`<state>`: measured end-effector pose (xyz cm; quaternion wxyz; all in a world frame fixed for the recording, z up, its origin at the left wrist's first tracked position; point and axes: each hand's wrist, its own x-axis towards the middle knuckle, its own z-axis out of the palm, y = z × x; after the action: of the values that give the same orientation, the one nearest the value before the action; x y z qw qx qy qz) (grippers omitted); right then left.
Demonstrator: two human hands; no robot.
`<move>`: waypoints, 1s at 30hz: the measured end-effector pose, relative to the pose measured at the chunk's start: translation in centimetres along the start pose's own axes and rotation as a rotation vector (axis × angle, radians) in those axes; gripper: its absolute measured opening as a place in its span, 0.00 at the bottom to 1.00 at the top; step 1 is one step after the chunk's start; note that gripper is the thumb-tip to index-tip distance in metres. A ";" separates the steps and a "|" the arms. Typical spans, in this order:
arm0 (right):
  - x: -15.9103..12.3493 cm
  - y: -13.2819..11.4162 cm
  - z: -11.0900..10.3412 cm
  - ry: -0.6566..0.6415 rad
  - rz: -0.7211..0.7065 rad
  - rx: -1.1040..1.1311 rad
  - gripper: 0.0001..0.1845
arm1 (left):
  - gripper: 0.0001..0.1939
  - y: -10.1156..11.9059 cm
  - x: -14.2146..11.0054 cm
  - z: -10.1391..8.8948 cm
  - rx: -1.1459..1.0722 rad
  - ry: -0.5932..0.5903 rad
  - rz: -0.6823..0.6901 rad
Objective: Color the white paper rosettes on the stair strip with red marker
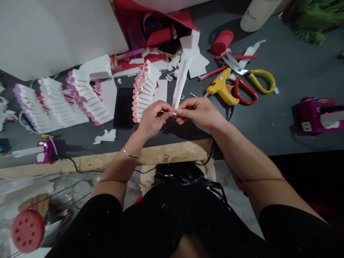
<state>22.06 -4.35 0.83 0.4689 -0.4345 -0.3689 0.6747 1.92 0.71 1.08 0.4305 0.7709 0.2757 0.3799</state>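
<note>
A long, folded white paper strip (181,83) slants up from my fingertips, and its lower end is pinched between both hands. My left hand (153,119) is closed, with thumb and forefinger on that end. From the other side, my right hand (198,111) grips the same end between thumb and fingers. Just left of the strip stands a row of small white pieces with pink-and-red patterned tips (142,92). A black phone (123,108) lies beyond that row. Right of my hands is a yellow glue gun (222,87) beside scissors (243,73) with red and yellow handles.
More rows of white pieces with pink and lilac tips (77,95) stand at the left. Purple power blocks lie at the left (46,151) and right (318,115). At the back are a red roll (223,41) and a white bottle (258,14). A wooden edge (174,151) borders the table.
</note>
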 end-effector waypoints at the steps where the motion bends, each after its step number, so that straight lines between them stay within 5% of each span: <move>1: -0.1 0.0 0.0 0.002 -0.013 -0.011 0.28 | 0.23 0.0 0.0 0.1 -0.004 -0.002 -0.015; 12: -0.4 -0.1 0.3 0.079 -0.107 -0.154 0.27 | 0.30 -0.3 -0.2 0.8 -0.196 -0.018 -0.240; 21: -0.1 0.0 0.8 0.000 -0.048 -0.088 0.28 | 0.34 -0.1 0.4 1.1 -0.359 -0.059 -0.390; 27: -0.1 0.0 1.0 0.018 -0.014 -0.062 0.30 | 0.29 -1.0 0.0 1.7 -0.401 0.077 -0.362; 30: 0.2 -0.2 0.6 0.031 0.026 0.007 0.31 | 0.25 -1.2 -0.2 0.6 -0.295 0.116 -0.227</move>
<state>21.47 -4.14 1.14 0.4675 -0.4480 -0.3535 0.6751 2.14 0.87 -0.27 0.5623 0.6403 0.3264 0.4090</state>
